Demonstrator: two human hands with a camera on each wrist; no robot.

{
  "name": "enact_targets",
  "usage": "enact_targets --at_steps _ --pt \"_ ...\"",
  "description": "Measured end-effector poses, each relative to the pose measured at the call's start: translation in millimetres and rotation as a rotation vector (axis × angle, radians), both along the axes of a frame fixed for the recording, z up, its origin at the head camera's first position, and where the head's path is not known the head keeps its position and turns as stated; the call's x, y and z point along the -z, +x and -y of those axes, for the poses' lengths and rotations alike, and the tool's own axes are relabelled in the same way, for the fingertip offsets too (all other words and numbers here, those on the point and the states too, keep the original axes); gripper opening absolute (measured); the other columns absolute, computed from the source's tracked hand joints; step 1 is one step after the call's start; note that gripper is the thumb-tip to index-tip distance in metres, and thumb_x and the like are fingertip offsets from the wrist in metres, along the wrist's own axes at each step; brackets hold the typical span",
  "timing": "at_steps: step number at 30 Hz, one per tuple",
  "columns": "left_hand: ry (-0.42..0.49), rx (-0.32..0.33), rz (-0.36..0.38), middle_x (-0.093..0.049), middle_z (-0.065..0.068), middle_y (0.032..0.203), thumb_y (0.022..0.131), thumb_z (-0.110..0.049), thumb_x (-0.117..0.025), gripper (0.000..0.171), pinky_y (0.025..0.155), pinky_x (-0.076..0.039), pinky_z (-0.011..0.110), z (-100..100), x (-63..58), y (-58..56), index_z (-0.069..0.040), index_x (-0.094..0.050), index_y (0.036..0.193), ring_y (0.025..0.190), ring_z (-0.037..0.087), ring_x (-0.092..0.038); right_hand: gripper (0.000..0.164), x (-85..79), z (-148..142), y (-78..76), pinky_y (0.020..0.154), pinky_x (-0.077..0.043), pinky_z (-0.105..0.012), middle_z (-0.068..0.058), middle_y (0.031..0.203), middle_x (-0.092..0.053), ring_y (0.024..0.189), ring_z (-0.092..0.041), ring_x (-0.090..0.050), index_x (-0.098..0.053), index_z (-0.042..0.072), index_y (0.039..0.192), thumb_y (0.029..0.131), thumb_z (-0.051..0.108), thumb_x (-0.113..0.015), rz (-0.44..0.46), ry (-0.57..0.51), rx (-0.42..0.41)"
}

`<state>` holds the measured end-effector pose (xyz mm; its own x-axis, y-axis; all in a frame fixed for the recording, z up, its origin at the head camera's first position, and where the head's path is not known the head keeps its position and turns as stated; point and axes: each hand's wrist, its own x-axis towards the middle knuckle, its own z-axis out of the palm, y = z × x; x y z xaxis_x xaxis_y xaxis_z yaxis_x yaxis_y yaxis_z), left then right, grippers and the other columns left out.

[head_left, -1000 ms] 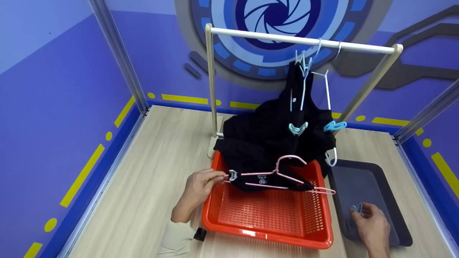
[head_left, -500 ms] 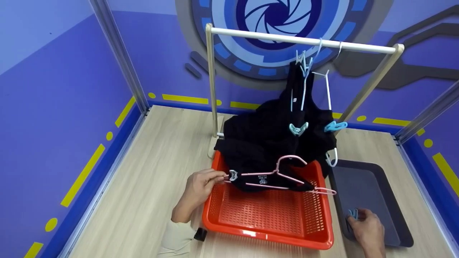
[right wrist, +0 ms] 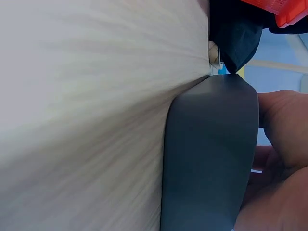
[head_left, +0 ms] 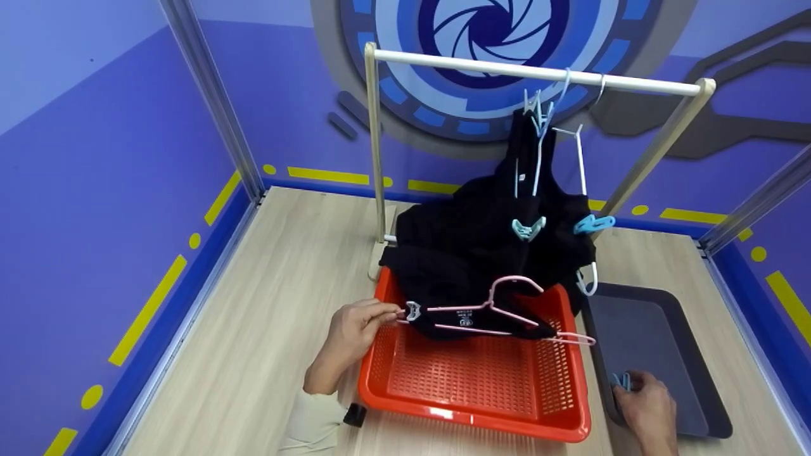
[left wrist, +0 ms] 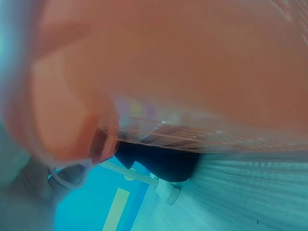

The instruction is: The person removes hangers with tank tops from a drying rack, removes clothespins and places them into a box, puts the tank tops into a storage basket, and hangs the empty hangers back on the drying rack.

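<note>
A pink clothes hanger lies across the red basket with a black garment on it. My left hand pinches the hanger's left end. Beside those fingertips a grey clothespin is clipped on the garment. At the right, over the near part of the dark tray, my right hand holds a light blue clothespin between thumb and fingers. In the right wrist view the tray's side hides part of that hand.
Behind the basket stands a rack with a white rail. More black clothing hangs there on hangers with clothespins, including a mint clothespin and a bright blue clothespin. A black block sits by the basket's near left corner.
My right hand has shifted slightly left and nearer over the tray, still holding the clothespin. The left hand and hanger have stayed put.
</note>
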<state>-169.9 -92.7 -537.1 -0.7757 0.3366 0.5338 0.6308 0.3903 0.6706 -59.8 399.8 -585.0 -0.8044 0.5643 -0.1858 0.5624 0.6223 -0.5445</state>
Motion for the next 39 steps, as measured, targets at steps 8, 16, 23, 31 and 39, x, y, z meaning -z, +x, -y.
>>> enact_targets --at_steps 8,16,23,31,39 --pt "0.000 -0.006 -0.033 -0.078 -0.002 0.094 0.094 -0.010 -0.078 0.011 0.075 -0.060 0.033 0.1 3.2 -1.3 -0.009 -0.084 0.103 0.084 0.013 -0.073 0.046 -0.1 0.2 -1.9 0.095 -0.048 -0.065 -0.039 0.112 -0.062 0.111 -0.056 -0.059 -0.055 -0.022 0.128 0.090 -0.001 -0.072 0.041 0.009 0.006" --pt "0.001 -0.008 -0.031 -0.077 -0.002 0.092 0.093 -0.010 -0.079 0.011 0.075 -0.059 0.032 -0.5 2.1 -1.2 -0.010 -0.084 0.103 0.085 0.013 -0.073 0.046 -0.2 -0.3 -1.8 0.095 -0.048 -0.066 -0.037 0.109 -0.063 0.108 -0.055 -0.061 -0.056 -0.022 0.125 0.088 0.000 -0.072 0.019 0.034 -0.015" --pt "0.003 -0.007 -0.065 -0.078 -0.002 0.094 0.093 -0.008 -0.079 0.012 0.075 -0.060 0.033 -0.4 2.3 -1.3 -0.008 -0.084 0.104 0.085 0.016 -0.074 0.045 0.6 0.9 -2.0 0.095 -0.047 -0.065 -0.036 0.105 -0.063 0.106 -0.055 -0.060 -0.057 -0.023 0.122 0.086 -0.001 -0.073 -0.002 0.056 -0.024" --pt "0.002 0.008 -0.047 -0.078 0.000 0.095 0.093 -0.008 -0.078 0.012 0.077 -0.060 0.031 -0.2 1.5 -1.9 -0.007 -0.084 0.104 0.086 0.015 -0.075 0.044 0.7 0.8 -3.0 0.092 -0.048 -0.065 -0.036 0.104 -0.065 0.103 -0.055 -0.062 -0.058 -0.022 0.122 0.086 -0.001 -0.074 0.007 0.049 -0.018" --pt "0.002 0.004 -0.091 -0.078 0.000 0.093 0.094 -0.009 -0.078 0.012 0.075 -0.060 0.035 0.4 2.8 -1.8 -0.008 -0.084 0.104 0.085 0.017 -0.074 0.046 1.2 1.2 -3.1 0.094 -0.048 -0.065 -0.037 0.108 -0.064 0.106 -0.055 -0.061 -0.057 -0.022 0.124 0.087 -0.001 -0.073 0.022 0.023 -0.006"
